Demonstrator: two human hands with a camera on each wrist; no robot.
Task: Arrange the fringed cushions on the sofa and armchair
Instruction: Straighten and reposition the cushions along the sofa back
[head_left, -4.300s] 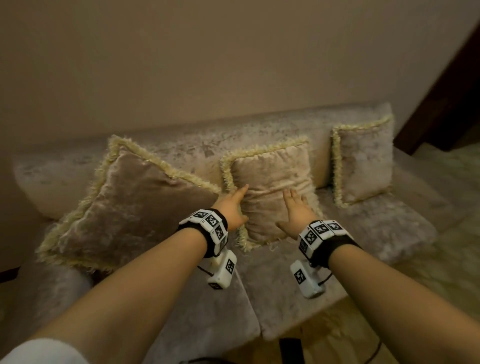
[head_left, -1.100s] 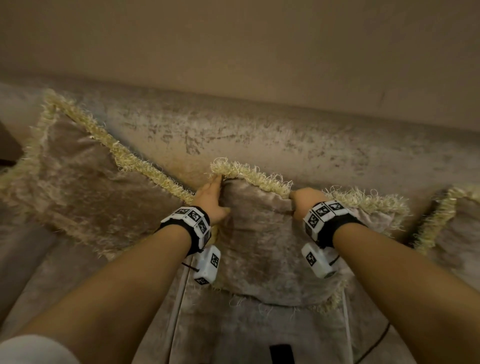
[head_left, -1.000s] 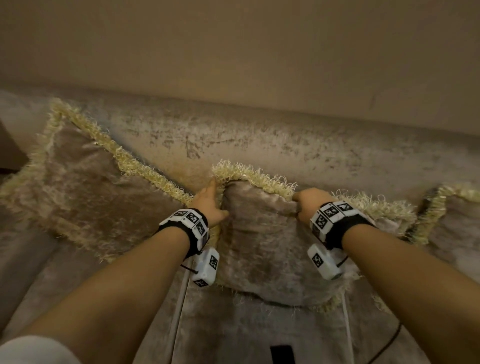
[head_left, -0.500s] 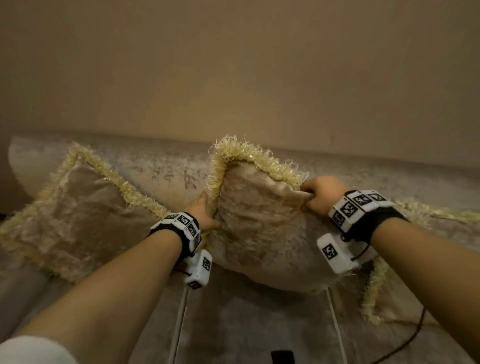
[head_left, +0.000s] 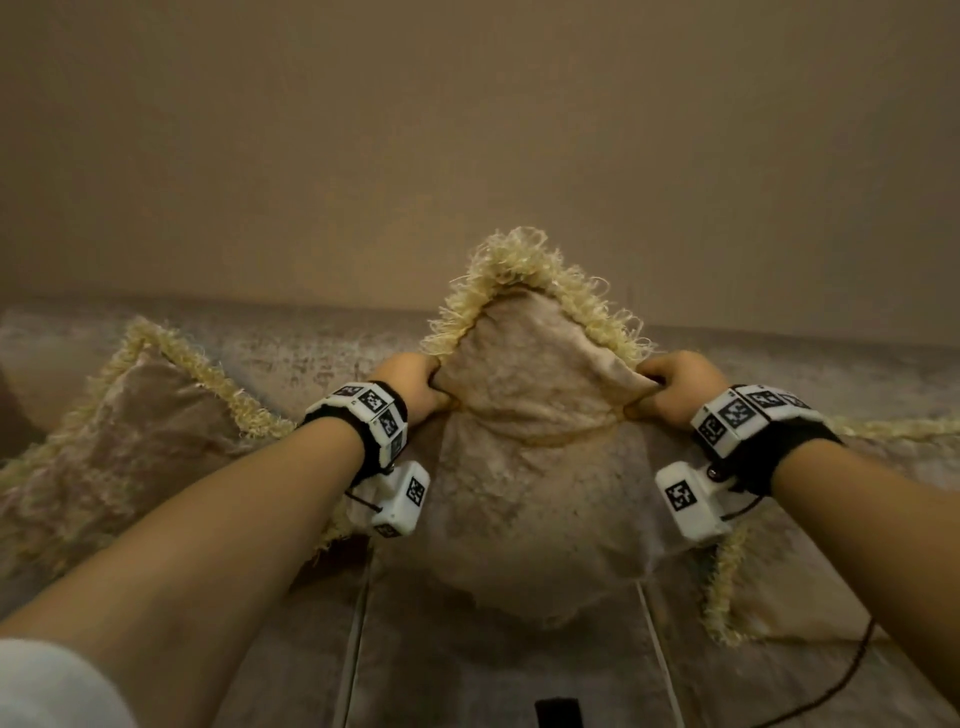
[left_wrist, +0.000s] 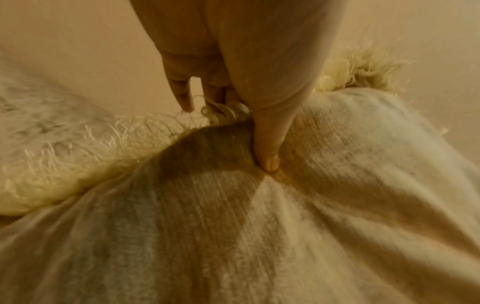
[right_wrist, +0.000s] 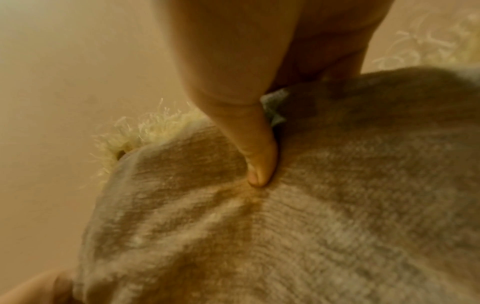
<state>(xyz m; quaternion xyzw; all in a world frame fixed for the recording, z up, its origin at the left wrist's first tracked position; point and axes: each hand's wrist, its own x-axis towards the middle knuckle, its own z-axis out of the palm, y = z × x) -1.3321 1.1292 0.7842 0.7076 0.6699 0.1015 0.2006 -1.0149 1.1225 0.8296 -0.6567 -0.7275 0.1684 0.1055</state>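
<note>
Middle cushion, beige velvet with pale yellow fringe (head_left: 524, 467), is held up off the seat of the grey-beige velvet sofa (head_left: 467, 670), one corner pointing upward against the tan wall (head_left: 467, 130).

Left hand (head_left: 410, 387) grips the cushion's left edge, fingers curled over the fringe. In the left wrist view the thumb (left_wrist: 267, 148) presses into the fabric front while the fingers (left_wrist: 182, 90) wrap behind; fabric puckers at the pinch.

Right hand (head_left: 675, 387) grips the right edge the same way. The right wrist view shows its thumb (right_wrist: 257, 164) dug into the velvet, creases radiating from it, fingers tucked behind the edge.

A crease runs across the cushion face between the two grips. The lower body of the cushion hangs rounded above the seat seams.

Large fringed velvet cushion (head_left: 130, 441) leans against the sofa back to the left, its edge just beside the left wrist. Another fringed cushion (head_left: 769, 587) lies to the right, partly behind the right forearm. A dark cable (head_left: 841, 675) trails over the seat at lower right.
</note>
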